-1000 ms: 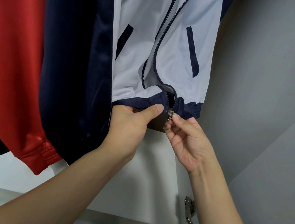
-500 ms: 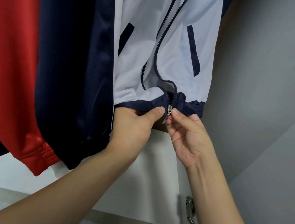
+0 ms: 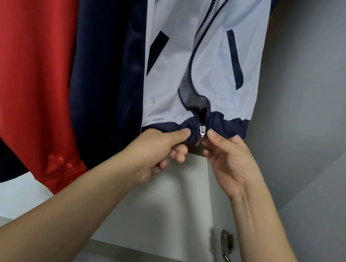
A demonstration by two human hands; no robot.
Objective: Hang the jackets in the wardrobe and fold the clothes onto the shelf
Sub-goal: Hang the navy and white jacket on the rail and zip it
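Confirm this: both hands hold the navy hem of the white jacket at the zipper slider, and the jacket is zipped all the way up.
Not zipped up. In the head view the zipper slider sits at the navy hem and the white jacket hangs open above it. The left hand and right hand do hold the hem beside it.

White jacket (image 3: 223,71) above the hands, navy hem, zip tape and pocket trims, silver zip slider (image 3: 202,130), red sleeve (image 3: 33,70) far left, navy sleeve (image 3: 109,57) between
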